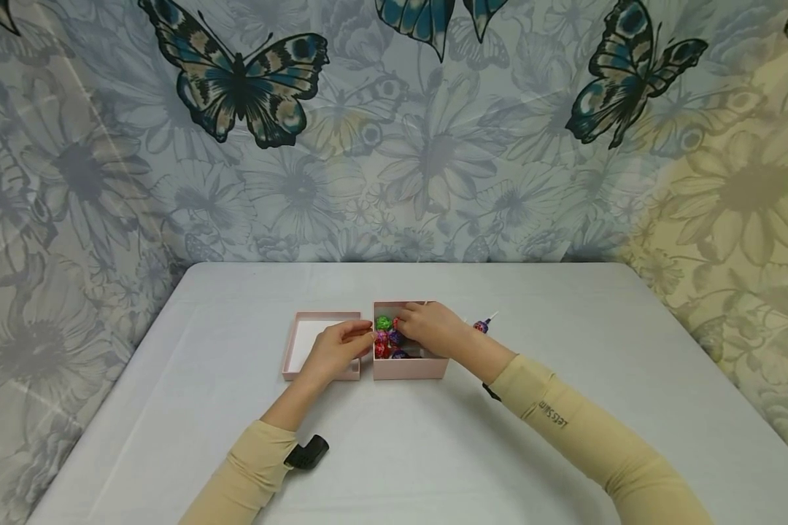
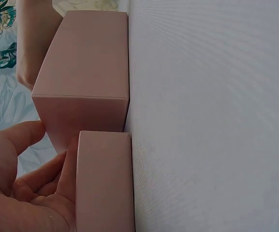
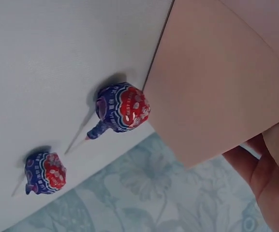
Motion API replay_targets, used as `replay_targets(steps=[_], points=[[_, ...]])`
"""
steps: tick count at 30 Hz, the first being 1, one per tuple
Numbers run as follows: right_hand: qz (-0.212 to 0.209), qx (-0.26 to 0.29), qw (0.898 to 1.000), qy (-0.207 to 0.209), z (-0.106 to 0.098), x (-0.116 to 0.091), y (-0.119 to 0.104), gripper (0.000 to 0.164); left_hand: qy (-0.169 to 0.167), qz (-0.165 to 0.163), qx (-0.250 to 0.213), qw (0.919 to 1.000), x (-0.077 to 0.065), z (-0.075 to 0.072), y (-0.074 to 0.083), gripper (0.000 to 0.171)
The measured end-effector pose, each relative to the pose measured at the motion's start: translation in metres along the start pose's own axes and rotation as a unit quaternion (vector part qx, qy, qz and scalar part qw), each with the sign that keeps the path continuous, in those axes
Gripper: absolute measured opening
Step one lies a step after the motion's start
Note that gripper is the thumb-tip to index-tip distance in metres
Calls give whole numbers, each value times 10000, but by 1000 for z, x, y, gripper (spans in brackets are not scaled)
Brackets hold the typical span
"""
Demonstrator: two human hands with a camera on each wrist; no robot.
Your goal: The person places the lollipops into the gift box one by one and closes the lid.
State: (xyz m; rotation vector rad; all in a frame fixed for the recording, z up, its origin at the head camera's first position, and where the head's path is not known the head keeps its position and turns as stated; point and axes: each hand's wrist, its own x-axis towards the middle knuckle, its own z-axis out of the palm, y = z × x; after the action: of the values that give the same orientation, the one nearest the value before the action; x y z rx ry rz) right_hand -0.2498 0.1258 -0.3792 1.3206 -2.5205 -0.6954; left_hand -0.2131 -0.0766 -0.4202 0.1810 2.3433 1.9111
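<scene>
A pink box (image 1: pixel 410 370) stands on the table with several wrapped lollipops (image 1: pixel 381 349) inside, one of them green. My right hand (image 1: pixel 435 326) reaches over the box's right side, fingers down among the lollipops; its fingertips are hidden, and I cannot tell whether they pinch one. At the box's left side my left hand (image 1: pixel 337 348) has its thumb at the box edge and its fingers loosely extended. In the left wrist view those fingers (image 2: pixel 41 176) reach between the box and the pink lid (image 2: pixel 105 183).
The shallow lid (image 1: pixel 290 350) lies left of the box, its white inside facing up. Right of the box, two blue-and-red lollipops, a nearer one (image 3: pixel 124 107) and a farther one (image 3: pixel 46 173), lie on the white table (image 1: pixel 394 467). Butterfly-patterned cloth (image 1: pixel 433 182) hangs behind.
</scene>
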Motion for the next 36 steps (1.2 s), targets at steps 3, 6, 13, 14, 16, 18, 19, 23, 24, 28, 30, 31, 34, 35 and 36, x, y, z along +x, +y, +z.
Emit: replay_targets(steps=[3, 6, 13, 14, 16, 18, 19, 23, 24, 28, 30, 31, 34, 35, 36], points=[[-6, 184, 9998, 12, -1, -2, 2, 19, -38, -5, -92, 10000, 3, 0, -6, 39], [0, 635, 9977, 220, 0, -6, 5, 17, -76, -17, -133, 9999, 3, -1, -7, 40], [312, 2309, 9690, 826, -2, -19, 17, 19, -79, -2, 1, 10000, 4, 0, -8, 41], [369, 2559, 9616, 916, -2, -20, 19, 20, -76, -2, 7, 10000, 4, 0, -8, 41], [470, 3013, 9468, 1024, -2, -23, 21, 22, -83, -5, 19, 10000, 4, -1, -8, 42], [520, 3401, 9323, 1115, -2, -24, 23, 22, -83, -9, 20, 10000, 4, -2, -8, 43], [561, 3589, 9244, 1163, -1, -24, 23, 23, -83, -4, 29, 10000, 4, -2, -8, 42], [751, 4363, 8844, 1479, 3, -25, 24, 24, -106, -19, 12, 9999, 4, -3, -7, 41], [808, 4575, 8717, 1560, 4, -25, 23, 24, -106, -23, 25, 9999, 3, -3, -7, 41], [1074, 5415, 8155, 1737, 8, -26, 21, 25, -111, -49, 73, 9999, 2, -4, -6, 41], [1240, 5802, 7863, 1727, 10, -27, 19, 23, -114, -96, 73, 9999, 2, -3, -5, 41], [1319, 5988, 7711, 1715, 11, -27, 18, 23, -118, -116, 70, 9998, 2, -3, -5, 41], [1573, 6390, 7345, 1656, 13, -27, 17, 22, -114, -138, 76, 9998, 1, -3, -4, 42], [1642, 6471, 7263, 1633, 14, -27, 16, 22, -107, -142, 68, 9998, 1, -2, -4, 41], [1696, 6532, 7203, 1605, 15, -27, 16, 23, -104, -134, 54, 9998, 1, -2, -3, 41]])
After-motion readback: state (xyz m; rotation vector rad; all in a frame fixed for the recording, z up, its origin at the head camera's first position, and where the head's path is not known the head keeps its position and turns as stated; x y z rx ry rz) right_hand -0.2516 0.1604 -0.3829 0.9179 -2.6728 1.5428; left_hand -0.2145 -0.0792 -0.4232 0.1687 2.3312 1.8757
